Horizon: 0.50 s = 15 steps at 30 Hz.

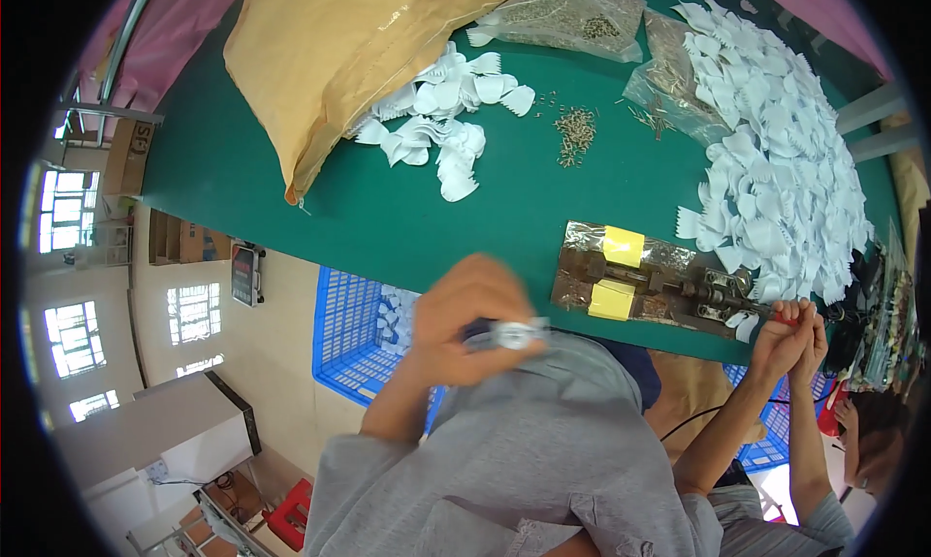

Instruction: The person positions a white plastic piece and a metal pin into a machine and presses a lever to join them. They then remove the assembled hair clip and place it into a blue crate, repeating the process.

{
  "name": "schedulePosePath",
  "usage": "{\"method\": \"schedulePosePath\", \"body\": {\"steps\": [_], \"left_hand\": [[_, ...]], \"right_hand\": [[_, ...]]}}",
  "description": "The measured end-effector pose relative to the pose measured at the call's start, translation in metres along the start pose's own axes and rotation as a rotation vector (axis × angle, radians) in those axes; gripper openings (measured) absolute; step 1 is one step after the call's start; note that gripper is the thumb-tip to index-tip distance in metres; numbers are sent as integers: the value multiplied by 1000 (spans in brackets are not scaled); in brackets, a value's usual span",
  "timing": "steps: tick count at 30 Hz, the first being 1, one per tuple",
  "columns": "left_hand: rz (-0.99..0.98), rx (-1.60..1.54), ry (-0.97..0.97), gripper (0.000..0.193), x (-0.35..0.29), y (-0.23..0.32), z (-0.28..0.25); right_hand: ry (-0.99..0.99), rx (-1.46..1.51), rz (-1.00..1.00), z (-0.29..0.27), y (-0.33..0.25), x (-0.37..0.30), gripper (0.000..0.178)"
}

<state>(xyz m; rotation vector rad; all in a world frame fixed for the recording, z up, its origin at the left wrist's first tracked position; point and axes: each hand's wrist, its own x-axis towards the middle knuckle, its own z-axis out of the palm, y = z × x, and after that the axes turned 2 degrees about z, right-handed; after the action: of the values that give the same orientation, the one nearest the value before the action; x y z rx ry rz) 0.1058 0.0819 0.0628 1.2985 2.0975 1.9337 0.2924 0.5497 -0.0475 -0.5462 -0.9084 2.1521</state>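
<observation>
My left hand (468, 317) is raised in front of my grey shirt, blurred by motion. Its thumb and fingers close around a small white and grey object (516, 335) with a dark part; what kind it is cannot be made out. My right hand does not show. On the green table (388, 232) beyond lie a heap of small brassy screws (575, 135) and a loose pile of white toothed plastic pieces (456, 159). To the right sits a metal fixture (669, 284) on a board with yellow patches (623, 247).
A co-worker's two hands (793, 334) hold a red-handled tool beside the fixture. A large heap of white toothed pieces (776, 159) covers the table's right side. A tan sack (330, 63) and clear bags of screws (572, 19) lie farther back. A blue crate (341, 349) stands below the near edge.
</observation>
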Motion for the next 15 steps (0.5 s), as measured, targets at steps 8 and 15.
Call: {"method": "schedulePosePath", "body": {"steps": [8, 15], "left_hand": [[-367, 739, 322, 43, -18, -56, -55], [-373, 726, 212, 18, -5, -99, -49]], "right_hand": [[359, -998, -544, 43, 3, -20, 40], [-69, -1051, -459, 143, 25, -27, 19]]}}
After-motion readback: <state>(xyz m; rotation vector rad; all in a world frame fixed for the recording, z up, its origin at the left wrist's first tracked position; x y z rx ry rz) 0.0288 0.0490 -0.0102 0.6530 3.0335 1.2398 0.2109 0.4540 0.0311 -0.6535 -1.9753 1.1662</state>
